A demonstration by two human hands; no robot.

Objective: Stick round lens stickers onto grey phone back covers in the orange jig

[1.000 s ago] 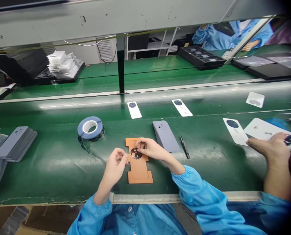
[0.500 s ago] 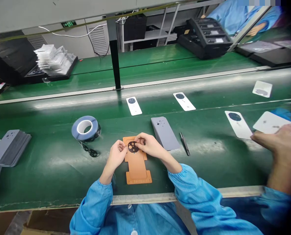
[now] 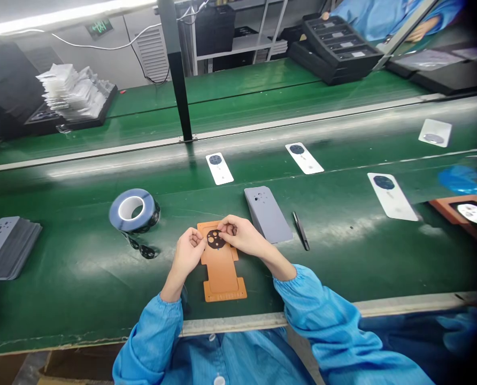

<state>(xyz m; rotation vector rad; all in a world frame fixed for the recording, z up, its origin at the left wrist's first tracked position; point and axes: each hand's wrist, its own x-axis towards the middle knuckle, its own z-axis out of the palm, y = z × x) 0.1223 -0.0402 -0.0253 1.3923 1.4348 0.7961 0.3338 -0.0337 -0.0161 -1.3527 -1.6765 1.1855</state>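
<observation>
An orange fixture plate (image 3: 222, 274) lies in front of me on the green bench. Over its upper end is a round black adhesive sticker (image 3: 213, 241) with several holes. My left hand (image 3: 187, 252) pinches the left edge of this sticker with thumb and finger. At its right edge, my right hand (image 3: 241, 234) pinches it too. Whether the sticker touches the fixture, I cannot tell. Left of my hands stands a blue tape roll (image 3: 117, 213), with black stickers trailing off it. To the right are grey phone back covers (image 3: 268, 216) and dark tweezers (image 3: 300, 231).
Another stack of grey covers (image 3: 4, 250) sits at far left. White panels with dark circles (image 3: 221, 175) lie spread along the belt. A second orange fixture (image 3: 443, 206) is at far right. Behind are black trays (image 3: 337, 51), a post (image 3: 178, 91) and a co-worker's hand (image 3: 423, 29).
Both my hands keep their hold on the sticker with barely any movement. A neighbour's hand at the right has left, along with the white panel there, and an orange fixture shows. The view has shifted slightly.
</observation>
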